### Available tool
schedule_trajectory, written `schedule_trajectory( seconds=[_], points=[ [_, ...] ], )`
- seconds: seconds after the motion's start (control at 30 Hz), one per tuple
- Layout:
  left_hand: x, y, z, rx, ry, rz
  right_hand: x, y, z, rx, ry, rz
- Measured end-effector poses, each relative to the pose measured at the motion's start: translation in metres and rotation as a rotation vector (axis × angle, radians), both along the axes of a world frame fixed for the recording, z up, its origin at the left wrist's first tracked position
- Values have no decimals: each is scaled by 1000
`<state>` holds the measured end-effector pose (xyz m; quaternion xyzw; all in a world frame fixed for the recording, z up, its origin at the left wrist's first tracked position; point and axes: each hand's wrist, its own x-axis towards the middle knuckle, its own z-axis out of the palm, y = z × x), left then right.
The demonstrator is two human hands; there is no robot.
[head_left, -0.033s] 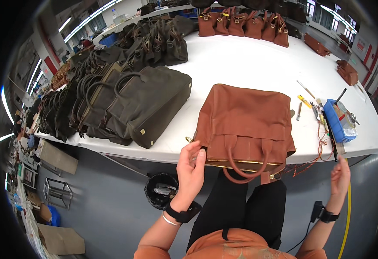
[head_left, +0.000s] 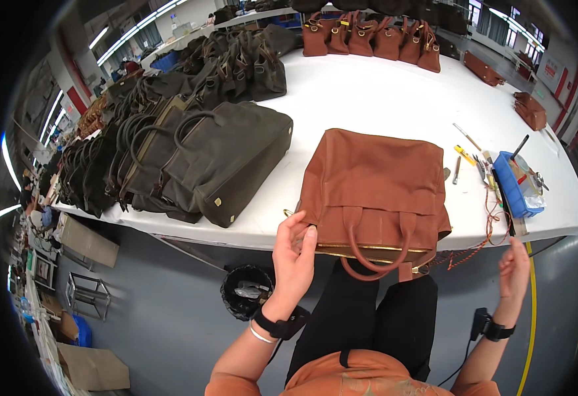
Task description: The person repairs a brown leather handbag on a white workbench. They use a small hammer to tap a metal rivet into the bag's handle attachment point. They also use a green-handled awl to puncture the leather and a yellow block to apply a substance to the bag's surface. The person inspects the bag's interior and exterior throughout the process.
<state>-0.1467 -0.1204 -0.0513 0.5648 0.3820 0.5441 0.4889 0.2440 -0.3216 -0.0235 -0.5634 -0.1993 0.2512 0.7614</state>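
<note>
Head view: left hand (head_left: 293,254) is touching the near-left corner of the brown leather handbag (head_left: 374,191), fingers loosely curled at its zipper edge, not clamped on anything. Bag is lying flat on the white tabletop (head_left: 368,99), handles hanging over the near edge just right of that hand. Right hand (head_left: 514,267) is hovering open & empty, apart from the bag, below the tabletop edge. Blue tool tray (head_left: 513,188) is sitting just above the right hand. Dark olive bags (head_left: 190,158) are standing up-left of the left hand.
</note>
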Motion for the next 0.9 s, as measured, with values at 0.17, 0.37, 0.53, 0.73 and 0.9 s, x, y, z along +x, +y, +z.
schedule_trajectory(
  seconds=[0.17, 0.37, 0.53, 0.73, 0.9],
  points=[
    [18, 13, 10, -110, -69, -82, -69, 37, -2, -69, -114, 232],
    [27, 21, 20, -144, -275, -102, -111, 74, 14, -168, -184, 451],
    [45, 33, 14, -28, -136, -56, -94, 84, 27, -261, -222, 534],
    [51, 33, 13, -104, -244, -45, -39, 110, 46, -427, -377, 457],
    [48, 31, 14, -121, -279, 26, 15, 116, 86, -393, -517, 232]
  ],
)
